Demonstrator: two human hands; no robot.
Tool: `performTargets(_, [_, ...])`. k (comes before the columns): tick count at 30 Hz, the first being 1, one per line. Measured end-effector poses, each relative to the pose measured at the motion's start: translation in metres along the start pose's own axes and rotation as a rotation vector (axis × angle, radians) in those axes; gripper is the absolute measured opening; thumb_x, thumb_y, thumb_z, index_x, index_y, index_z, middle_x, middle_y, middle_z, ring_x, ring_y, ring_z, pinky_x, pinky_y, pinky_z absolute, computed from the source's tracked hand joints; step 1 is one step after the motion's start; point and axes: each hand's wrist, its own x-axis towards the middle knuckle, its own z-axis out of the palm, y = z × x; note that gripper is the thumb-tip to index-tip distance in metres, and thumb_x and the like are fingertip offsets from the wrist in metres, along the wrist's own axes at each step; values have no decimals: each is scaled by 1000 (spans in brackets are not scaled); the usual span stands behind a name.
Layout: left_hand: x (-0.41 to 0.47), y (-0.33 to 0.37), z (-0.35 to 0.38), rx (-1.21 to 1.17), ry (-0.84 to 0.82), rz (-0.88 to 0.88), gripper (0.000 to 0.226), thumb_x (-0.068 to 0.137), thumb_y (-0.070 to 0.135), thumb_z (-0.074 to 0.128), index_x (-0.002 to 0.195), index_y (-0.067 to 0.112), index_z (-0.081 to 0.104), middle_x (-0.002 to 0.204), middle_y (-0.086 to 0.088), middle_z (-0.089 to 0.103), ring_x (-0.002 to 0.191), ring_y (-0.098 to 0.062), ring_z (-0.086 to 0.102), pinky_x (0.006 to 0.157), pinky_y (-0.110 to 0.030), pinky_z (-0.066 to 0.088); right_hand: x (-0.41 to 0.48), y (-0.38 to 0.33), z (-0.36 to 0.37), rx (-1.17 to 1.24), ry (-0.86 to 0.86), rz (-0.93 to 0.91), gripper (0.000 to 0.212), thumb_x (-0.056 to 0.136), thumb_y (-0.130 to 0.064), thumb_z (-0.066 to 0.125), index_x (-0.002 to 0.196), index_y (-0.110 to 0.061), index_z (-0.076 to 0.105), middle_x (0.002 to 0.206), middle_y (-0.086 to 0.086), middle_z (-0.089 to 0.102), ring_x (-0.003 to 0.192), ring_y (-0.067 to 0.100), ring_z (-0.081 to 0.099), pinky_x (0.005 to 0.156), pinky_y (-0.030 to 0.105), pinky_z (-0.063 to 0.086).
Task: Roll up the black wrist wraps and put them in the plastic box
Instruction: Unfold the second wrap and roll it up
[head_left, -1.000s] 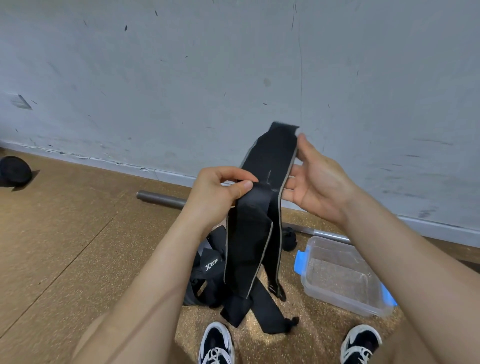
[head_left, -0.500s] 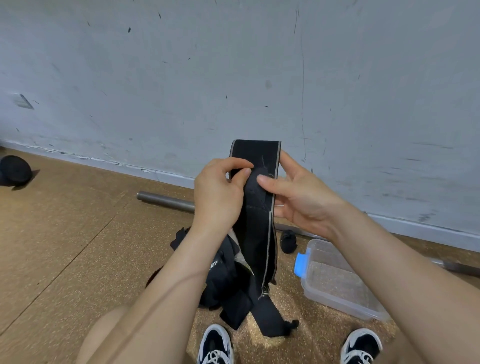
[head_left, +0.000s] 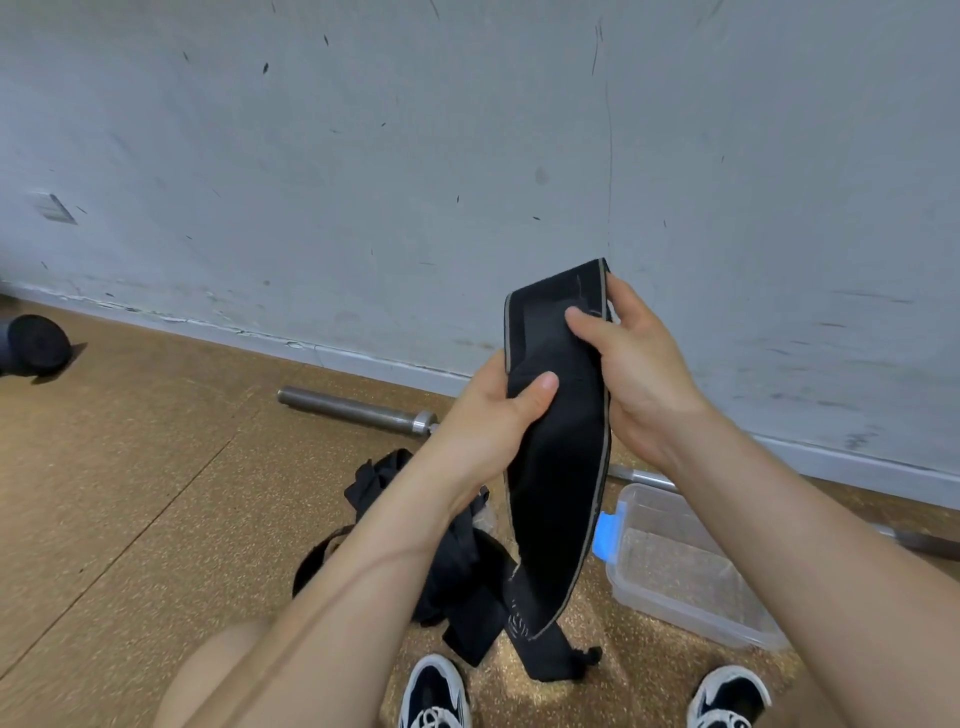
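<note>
A pale scuffed wall (head_left: 467, 156) fills the far half of the view above a cork-coloured floor (head_left: 130, 493). A steel barbell (head_left: 353, 408) lies along the wall's foot. At near right stands the clear plastic box (head_left: 685, 610), lidless, with no wrap showing inside. Left of it, a heap of loose black wrist wraps (head_left: 462, 566) lies on the floor.

One black wrist wrap (head_left: 556, 467) hangs upright in the air at centre, its tail reaching the heap. The right hand (head_left: 639, 374) has its grip pinched on the top end. The left hand (head_left: 483, 426) has its grip clasped on the strip's left edge, thumb across the front.

Half a second ago both hands pinched the top end together; the left has since slid lower, pulling the strip taut. It is flat, so rolling seems about to start and boxing is some way off.
</note>
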Motion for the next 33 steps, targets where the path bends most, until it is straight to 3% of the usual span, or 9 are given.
performTargets(4, [-1, 4, 1, -25, 32, 12, 34, 100, 10, 54, 134, 16, 54, 123, -6, 69, 114, -21, 66, 101, -41, 51, 0, 2, 1, -68, 13, 2, 26, 92, 1, 63, 117, -6, 62, 105, 15, 73, 89, 24, 72, 79, 37, 61])
performTargets(7, [-4, 11, 8, -93, 106, 39, 27, 101, 24, 55, 124, 14, 63, 114, -5, 73, 107, -19, 69, 97, -37, 54, -1, 5, 4, -139, 52, -55, 21, 89, 5, 64, 106, -7, 66, 99, 12, 74, 87, 22, 72, 81, 37, 60])
performTargets(12, [-2, 5, 17, -1, 299, 144, 23, 98, 40, 52, 102, 25, 70, 102, -2, 75, 100, -20, 71, 93, -51, 55, 0, 5, 11, -138, 72, -45, 5, 94, -8, 63, 97, -7, 67, 97, 12, 74, 88, 24, 71, 85, 43, 58])
performTargets(18, [-5, 4, 29, 57, 337, 230, 20, 99, 33, 55, 94, 22, 70, 91, 1, 75, 92, -18, 70, 88, -50, 55, 4, 17, 13, -533, 268, -232, 17, 99, -23, 54, 98, -9, 64, 92, 3, 70, 88, 21, 66, 82, 42, 55])
performTargets(21, [-6, 5, 28, 80, 340, 268, 21, 95, 36, 55, 100, 22, 69, 94, 5, 75, 94, -13, 70, 89, -46, 55, 7, 17, 15, -573, 257, -243, 16, 100, -21, 52, 94, -9, 60, 90, 4, 68, 86, 22, 64, 77, 36, 52])
performTargets(24, [-6, 3, 28, 146, 336, 312, 31, 91, 42, 49, 99, 17, 66, 90, 0, 73, 91, -22, 68, 85, -52, 54, 9, 17, 16, -586, 250, -257, 17, 100, -21, 53, 93, -9, 61, 90, 6, 68, 87, 24, 64, 77, 37, 52])
performTargets(27, [-7, 5, 27, 164, 335, 327, 25, 94, 38, 49, 97, 19, 65, 89, -1, 72, 89, -22, 69, 82, -51, 56, 8, 18, 15, -501, 198, -192, 20, 98, -30, 57, 94, -11, 64, 93, 7, 72, 88, 23, 68, 81, 41, 56])
performTargets(30, [-2, 12, 17, 92, 455, 271, 17, 102, 30, 49, 100, 23, 65, 94, 1, 72, 89, -16, 70, 79, -40, 58, 5, 8, 3, -384, -37, 109, 40, 94, -52, 57, 101, -14, 66, 99, 8, 75, 89, 20, 72, 82, 38, 58])
performTargets(33, [3, 20, 0, -182, 506, 111, 20, 105, 26, 46, 112, 17, 62, 104, -7, 73, 96, -22, 71, 82, -42, 60, -6, 6, -1, -403, -294, 196, 22, 100, -32, 56, 105, -15, 68, 94, 4, 77, 86, 17, 74, 75, 30, 59])
